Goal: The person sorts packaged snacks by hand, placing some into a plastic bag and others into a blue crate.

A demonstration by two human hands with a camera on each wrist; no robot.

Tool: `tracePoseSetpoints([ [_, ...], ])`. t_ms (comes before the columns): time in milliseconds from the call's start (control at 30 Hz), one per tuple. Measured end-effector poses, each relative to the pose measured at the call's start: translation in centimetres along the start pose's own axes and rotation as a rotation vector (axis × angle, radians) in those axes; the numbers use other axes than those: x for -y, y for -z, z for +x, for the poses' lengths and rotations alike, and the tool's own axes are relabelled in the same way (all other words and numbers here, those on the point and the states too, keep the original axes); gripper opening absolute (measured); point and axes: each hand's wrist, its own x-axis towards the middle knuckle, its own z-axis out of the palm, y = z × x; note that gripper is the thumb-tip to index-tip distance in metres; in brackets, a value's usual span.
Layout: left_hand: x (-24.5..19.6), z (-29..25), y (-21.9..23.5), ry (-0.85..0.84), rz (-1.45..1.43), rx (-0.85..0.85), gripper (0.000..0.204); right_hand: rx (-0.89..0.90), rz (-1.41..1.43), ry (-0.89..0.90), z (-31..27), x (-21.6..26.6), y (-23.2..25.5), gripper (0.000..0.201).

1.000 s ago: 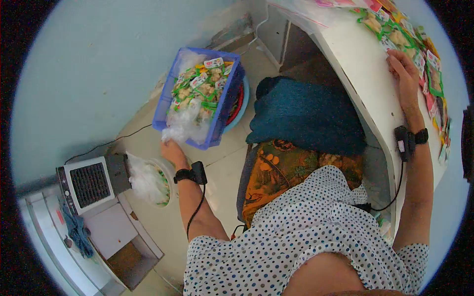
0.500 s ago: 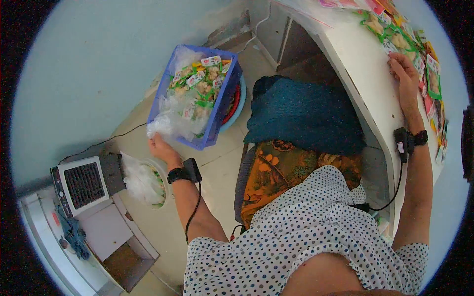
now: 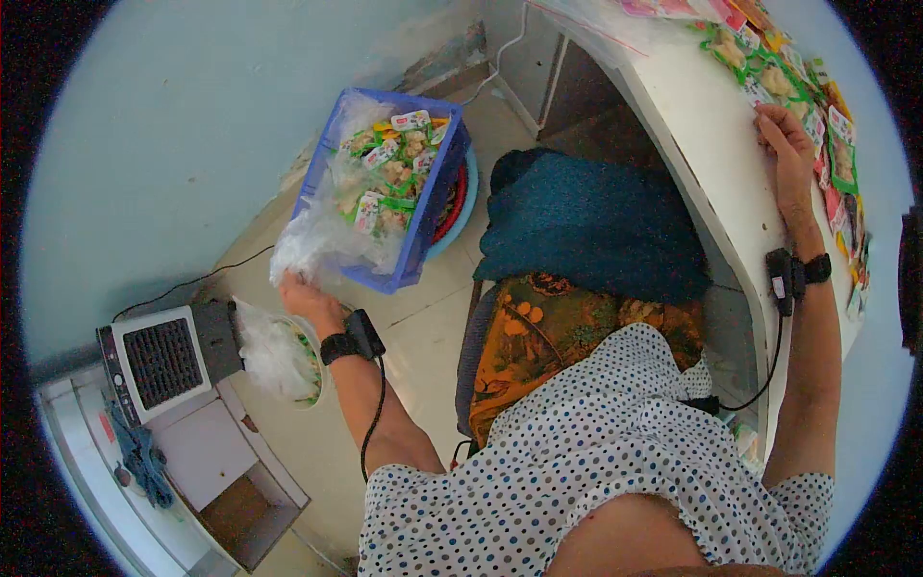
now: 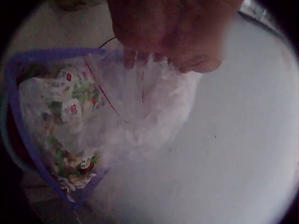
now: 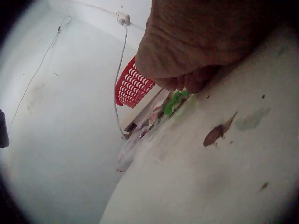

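Note:
At the left, my left hand (image 3: 310, 300) grips a bunched clear plastic bag (image 3: 312, 240) at the near corner of a blue plastic basket (image 3: 415, 245). In the left wrist view, fingers of the left hand (image 4: 168, 37) hold the bag (image 4: 163, 112), which has red lines across it and spreads over the basket's contents. Small clear-and-green snack packets (image 3: 394, 173) with white labels fill the basket. My right hand (image 3: 790, 144) rests on the white table (image 3: 702, 135), fingers loosely bent beside more snack packets (image 3: 841, 159). In the right wrist view, the right hand (image 5: 201, 42) partly hides these packets.
A white bucket (image 3: 317, 370) with plastic and packets stands on the floor near a black-and-white fan unit (image 3: 165, 363). A blue basin (image 3: 468, 207) sits beneath the basket. A red perforated basket (image 5: 133, 86) lies beyond the table packets.
My left hand has moved left and pulled the plastic bag outward past the basket's corner, baring more packets. The view has shifted slightly; the right hand stays nearly in place.

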Motion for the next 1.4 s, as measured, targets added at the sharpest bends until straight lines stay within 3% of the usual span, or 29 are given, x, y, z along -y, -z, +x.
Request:
tracePoseSetpoints([
  [267, 0.1, 0.0, -0.1, -0.030, -0.143, 0.178, 0.029, 0.012, -0.009, -0.009, -0.2, 0.6, 0.1, 0.020],
  [400, 0.6, 0.8, 0.2, -0.127, 0.016, 0.355, 0.033, -0.020, 0.050, 0.018, 0.1, -0.3, -0.1, 0.019],
  [533, -3.3, -2.5, -3.5, 0.029, -0.240, 0.400, 0.035, 0.004, 0.098, -0.025, -0.2, 0.1, -0.3, 0.018],
  [700, -6.2, -7.5, -6.8, -0.250, 0.006, 0.624, 0.036, -0.039, 0.062, -0.015, -0.4, -0.2, 0.0, 0.018],
  [800, -8.3, -11.9, -9.5, -0.165, -0.062, 0.644, 0.035, -0.033, 0.030, 0.023, -0.9, 0.7, 0.2, 0.015],
  [833, -9.0, -12.8, -10.3, -0.211, -0.021, 0.689, 0.035, -0.036, 0.078, 0.025, -0.9, 0.0, 0.4, 0.014],
  [900, -10.7, -14.7, -12.9, -0.112, -0.125, 0.727, 0.035, -0.035, 0.103, 0.035, -1.0, 0.0, 0.6, 0.012],
  [967, -13.1, -17.5, -15.0, 0.186, -0.377, 0.705, 0.035, -0.009, 0.188, -0.004, -1.1, 0.3, 0.3, 0.013],
  [1100, -15.5, -21.8, -18.6, 0.105, -0.341, 0.833, 0.038, -0.004, 0.181, 0.002, -1.0, 1.0, -0.1, 0.013],
  [1233, -16.9, -25.1, -22.5, 0.169, -0.435, 1.001, 0.038, 0.052, 0.053, 0.093, -0.5, 1.4, -0.4, 0.023],
  [1400, -18.5, -30.5, -27.5, 0.159, -0.456, 1.205, 0.038, 0.172, 0.270, -0.024, -0.6, 3.5, -0.5, 0.035],
])
